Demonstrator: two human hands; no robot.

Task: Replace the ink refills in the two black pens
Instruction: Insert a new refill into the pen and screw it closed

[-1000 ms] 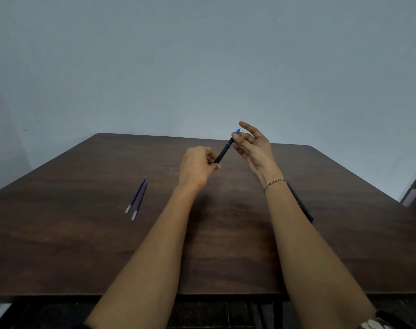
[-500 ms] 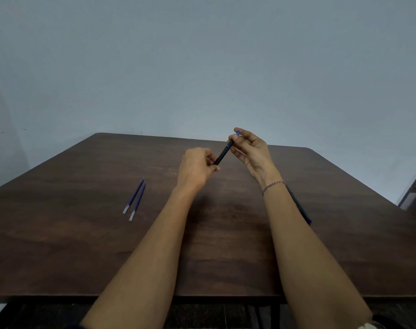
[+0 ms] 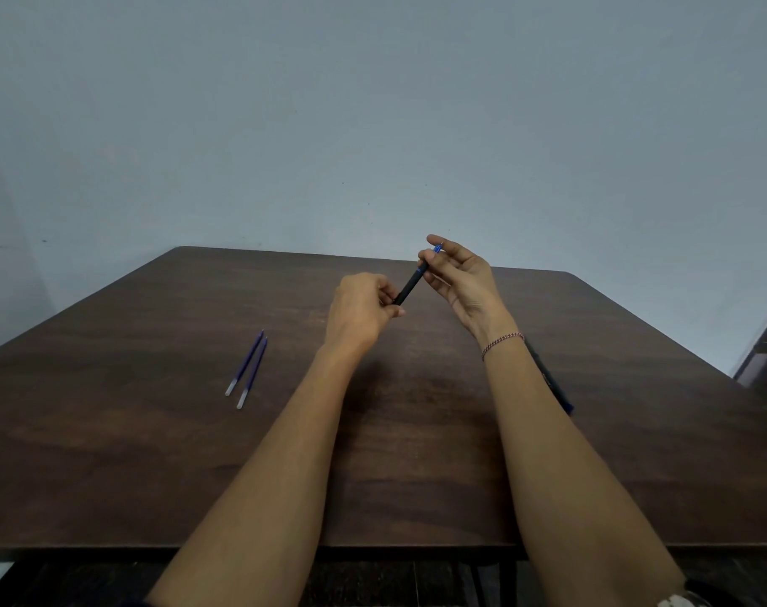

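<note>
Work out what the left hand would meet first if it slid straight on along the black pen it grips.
Most likely the right hand, whose fingers pinch the pen at its blue-tipped far end, just ahead of the left hand. Depth is hard to judge from one view.

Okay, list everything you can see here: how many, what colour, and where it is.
held pen: one, black with a blue end, in the air over the far middle of the table, between both hands
second pen: one, dark with a blue end, lying on the table at the right, mostly hidden behind the right forearm
refills: two, blue with clear ends, lying side by side on the table at the left
table: one, dark brown wood, filling the lower view
wall: one, pale blue-grey, behind the table
bracelet: one, red and white thread, on the right wrist
left hand: grips the held pen's lower end
right hand: pinches the held pen's upper end
</note>
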